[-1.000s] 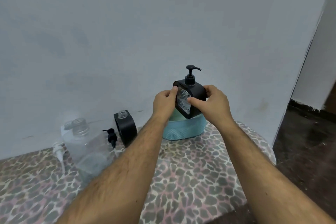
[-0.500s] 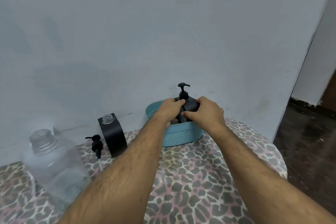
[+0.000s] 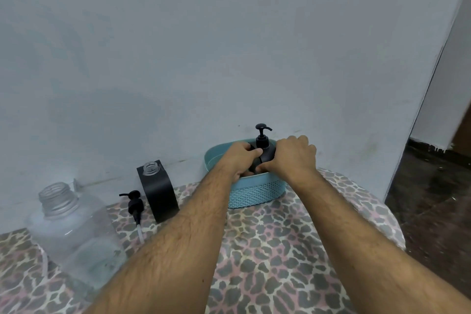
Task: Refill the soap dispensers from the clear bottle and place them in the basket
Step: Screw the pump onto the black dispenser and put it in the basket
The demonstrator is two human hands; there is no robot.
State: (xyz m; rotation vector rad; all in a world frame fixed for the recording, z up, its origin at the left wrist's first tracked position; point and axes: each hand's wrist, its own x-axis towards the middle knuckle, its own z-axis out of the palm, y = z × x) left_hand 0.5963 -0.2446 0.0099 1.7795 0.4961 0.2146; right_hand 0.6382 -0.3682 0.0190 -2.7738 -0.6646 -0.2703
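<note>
A black soap dispenser (image 3: 265, 153) with its pump on stands inside the teal basket (image 3: 257, 191) by the wall. My left hand (image 3: 239, 158) grips its left side and my right hand (image 3: 293, 158) grips its right side; both reach into the basket and hide the dispenser's lower body. A second black dispenser (image 3: 158, 194) stands open-necked on the table to the left, with its black pump head (image 3: 135, 205) lying beside it. The clear bottle (image 3: 74, 237), uncapped, stands at the near left.
The table wears a leopard-print cover (image 3: 267, 262) and its rounded edge drops off at the right to a dark floor (image 3: 433, 199). A pale wall (image 3: 229, 58) rises right behind the basket and dispensers.
Both hands have lowered the pumped dispenser from above the basket down into it. The view has shifted right and down, so the bottle sits further left.
</note>
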